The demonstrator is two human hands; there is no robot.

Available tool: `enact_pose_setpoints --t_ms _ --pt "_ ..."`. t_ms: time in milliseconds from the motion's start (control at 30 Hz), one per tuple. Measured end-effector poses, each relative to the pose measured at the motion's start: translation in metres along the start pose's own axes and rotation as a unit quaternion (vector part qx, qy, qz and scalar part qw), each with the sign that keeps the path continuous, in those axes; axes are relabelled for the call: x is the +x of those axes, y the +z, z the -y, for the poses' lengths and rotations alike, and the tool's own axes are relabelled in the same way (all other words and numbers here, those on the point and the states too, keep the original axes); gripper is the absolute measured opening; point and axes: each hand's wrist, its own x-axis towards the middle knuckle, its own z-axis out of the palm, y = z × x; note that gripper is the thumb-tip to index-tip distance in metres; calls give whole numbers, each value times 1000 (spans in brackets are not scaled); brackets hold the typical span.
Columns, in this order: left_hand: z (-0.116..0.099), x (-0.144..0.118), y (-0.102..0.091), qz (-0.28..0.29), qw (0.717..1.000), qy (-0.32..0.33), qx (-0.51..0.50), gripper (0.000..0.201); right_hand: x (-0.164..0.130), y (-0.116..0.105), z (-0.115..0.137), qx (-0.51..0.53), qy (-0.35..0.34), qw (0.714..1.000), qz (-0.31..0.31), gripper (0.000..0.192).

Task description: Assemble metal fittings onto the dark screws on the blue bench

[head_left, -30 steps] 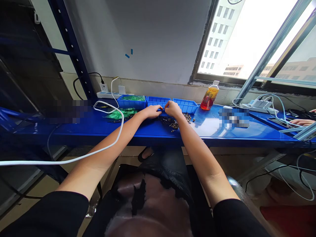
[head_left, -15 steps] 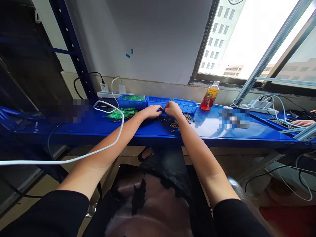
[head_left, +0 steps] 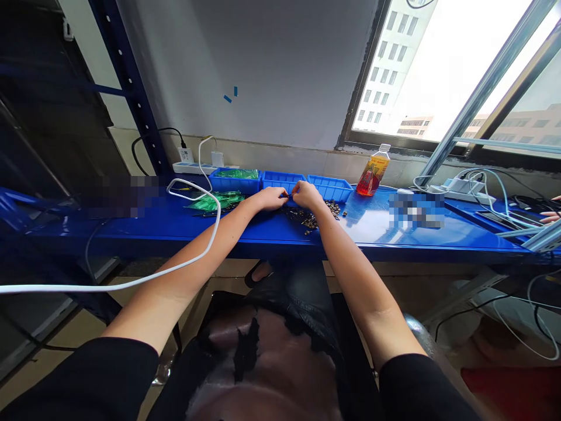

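Note:
My left hand [head_left: 270,197] and my right hand [head_left: 307,193] meet over the blue bench [head_left: 394,231], fingertips pinched together on a tiny dark part [head_left: 290,193] between them. The part is too small to make out. A pile of small dark metal pieces [head_left: 312,217] lies just under and right of my right hand. Green plastic bags [head_left: 214,202] lie left of my left hand. Three shallow blue bins [head_left: 280,180] stand in a row right behind my hands; the left one [head_left: 234,177] holds green bags.
An orange drink bottle [head_left: 371,170] stands right of the bins. A white cable [head_left: 199,248] loops across the bench's left and over its front edge. Power strips [head_left: 186,167] and cables [head_left: 477,184] sit along the back wall. Another person's hand [head_left: 551,216] shows at far right.
My hands stay together in the same spot, with only slight finger movement. The other person's hand at far right has drawn back toward the frame edge.

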Motion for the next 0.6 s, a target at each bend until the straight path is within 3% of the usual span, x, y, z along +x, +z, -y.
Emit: enact_pose_setpoints --t_ms 600 --pt "-3 -1 -1 -3 1000 -13 1 36 0 0 1 -3 0 1000 9 25"
